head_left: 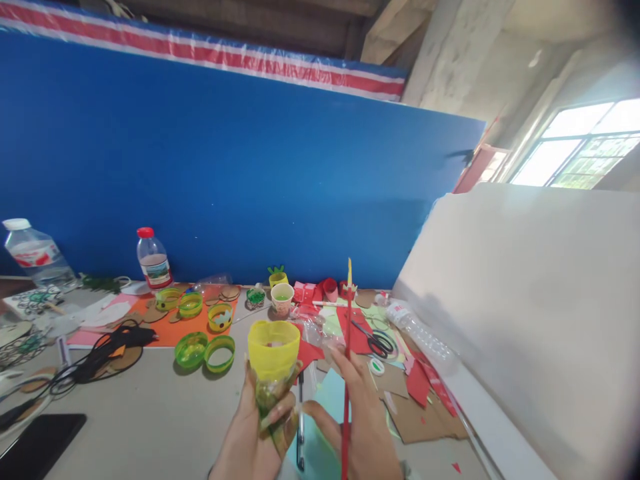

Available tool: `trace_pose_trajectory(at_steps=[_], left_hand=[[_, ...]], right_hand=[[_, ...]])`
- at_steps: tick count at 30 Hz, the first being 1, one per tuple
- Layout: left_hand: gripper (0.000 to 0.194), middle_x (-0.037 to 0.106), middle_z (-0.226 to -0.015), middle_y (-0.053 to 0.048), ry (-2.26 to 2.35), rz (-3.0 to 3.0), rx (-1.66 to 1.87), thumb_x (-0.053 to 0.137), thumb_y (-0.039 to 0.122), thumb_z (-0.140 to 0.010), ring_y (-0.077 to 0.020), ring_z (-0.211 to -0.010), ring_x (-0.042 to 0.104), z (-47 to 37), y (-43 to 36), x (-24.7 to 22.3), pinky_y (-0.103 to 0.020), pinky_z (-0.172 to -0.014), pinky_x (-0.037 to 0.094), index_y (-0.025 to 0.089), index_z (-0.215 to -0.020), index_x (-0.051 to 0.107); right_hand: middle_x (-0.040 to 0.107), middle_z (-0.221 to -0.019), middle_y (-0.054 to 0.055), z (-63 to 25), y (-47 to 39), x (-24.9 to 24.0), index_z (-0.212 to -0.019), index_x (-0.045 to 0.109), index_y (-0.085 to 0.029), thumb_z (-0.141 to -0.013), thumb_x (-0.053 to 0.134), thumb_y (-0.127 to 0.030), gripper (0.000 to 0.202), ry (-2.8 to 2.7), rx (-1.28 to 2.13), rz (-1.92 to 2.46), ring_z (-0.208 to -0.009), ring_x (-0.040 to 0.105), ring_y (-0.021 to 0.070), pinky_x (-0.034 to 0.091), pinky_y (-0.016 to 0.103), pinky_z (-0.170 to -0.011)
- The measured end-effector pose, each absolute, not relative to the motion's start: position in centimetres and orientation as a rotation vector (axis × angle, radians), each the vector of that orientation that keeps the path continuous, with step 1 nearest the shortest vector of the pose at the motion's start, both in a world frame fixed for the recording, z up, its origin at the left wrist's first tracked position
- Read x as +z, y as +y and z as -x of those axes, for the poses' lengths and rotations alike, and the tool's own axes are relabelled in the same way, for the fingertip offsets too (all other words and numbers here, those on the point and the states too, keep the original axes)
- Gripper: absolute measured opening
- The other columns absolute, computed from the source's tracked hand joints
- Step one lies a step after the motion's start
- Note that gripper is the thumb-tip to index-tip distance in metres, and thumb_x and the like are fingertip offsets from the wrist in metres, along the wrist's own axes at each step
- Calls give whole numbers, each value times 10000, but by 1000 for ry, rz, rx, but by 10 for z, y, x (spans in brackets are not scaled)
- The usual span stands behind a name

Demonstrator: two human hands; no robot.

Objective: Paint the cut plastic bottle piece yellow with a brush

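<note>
My left hand (245, 440) grips a cut plastic bottle piece (273, 352). Its upper part is coated yellow, while the lower part is see-through with green on it. In my right hand (373, 427) a red paintbrush (346, 400) stands upright, its yellow-tipped bristles pointing up. The brush is apart from the bottle piece, to its right. Beyond the left hand lie green rings cut from plastic (220, 354). Behind the bottle piece is a paper cup (282, 298) with green inside.
Black scissors (380, 343), red paper (417, 383), cardboard (425, 420) and a clear bottle (420, 333) lie on the right. A pen (301, 427) lies between my hands. To the left are black cables (105, 353) and a phone (43, 445). A blue panel (225, 167) rises behind.
</note>
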State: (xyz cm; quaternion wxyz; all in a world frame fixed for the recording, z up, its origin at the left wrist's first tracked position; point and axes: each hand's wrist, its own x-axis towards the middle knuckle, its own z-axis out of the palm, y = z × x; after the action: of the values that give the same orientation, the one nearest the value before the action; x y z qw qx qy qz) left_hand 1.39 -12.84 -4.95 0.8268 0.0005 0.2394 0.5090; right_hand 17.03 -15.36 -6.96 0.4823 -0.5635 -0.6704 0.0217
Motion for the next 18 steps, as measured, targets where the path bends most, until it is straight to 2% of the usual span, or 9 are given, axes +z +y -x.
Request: trace_pose_trajectory(at_steps=[2,4,6,9,12,15,18], left_hand=[[418,524,-642,36,498,63,1024,406,453,-999,-21,-409,343,-15,-128,-46,-145,-435,417,111,-931,637],[388,562,-651,30,522,128,974,448,450,-989,-21,-403,361,-16,-128,-45,-152,-437,422,115,-985,645],[362,562,-625,36,537,166,933,479,447,-979,-24,-400,397,-18,-129,-47,-151,-435,417,128,-979,650],[426,484,-515,62,557,164,908,445,496,-973,-23,-345,364,-20,-132,-51,-141,-377,353,135,-880,649],[476,522,-520,48,617,125,911,410,511,-974,-6,-312,312,-20,-134,-52,-136,-360,338,120,-832,642],[436,606,-625,18,698,39,914,481,525,-945,-14,-356,350,-19,-135,-54,-172,-428,451,129,-899,658],[522,675,-786,-18,745,-174,1007,703,645,-736,-67,-459,432,-16,-136,-59,-241,-473,517,203,-1011,681]], right_hand=[[509,-1403,135,-166,-151,-64,-1534,256,-306,-1010,498,-441,592,-1816,-162,1335,-1315,479,349,548,536,-954],[496,-1424,126,-163,-146,-56,-1566,165,-287,-1025,467,-420,634,-1957,-253,1263,-1344,451,310,523,488,-1009],[474,-1447,118,-162,-140,-50,-1578,109,-264,-1038,434,-398,645,-2033,-291,1194,-1399,371,292,453,500,-1081],[446,-1469,128,-162,-134,-44,-1584,47,-216,-1048,374,-274,631,-2110,-347,1137,-1429,315,281,384,526,-1129],[474,-1444,117,-161,-133,-46,-1584,79,-220,-1012,373,-167,645,-2109,-347,1151,-1398,374,276,418,502,-1111],[484,-1426,125,-162,-136,-52,-1580,120,-244,-1016,387,-194,626,-2042,-354,1201,-1345,449,298,491,494,-1042],[479,-1423,125,-169,-143,-55,-1569,170,-278,-1021,441,-288,612,-1890,-330,1311,-1276,521,315,558,477,-951]])
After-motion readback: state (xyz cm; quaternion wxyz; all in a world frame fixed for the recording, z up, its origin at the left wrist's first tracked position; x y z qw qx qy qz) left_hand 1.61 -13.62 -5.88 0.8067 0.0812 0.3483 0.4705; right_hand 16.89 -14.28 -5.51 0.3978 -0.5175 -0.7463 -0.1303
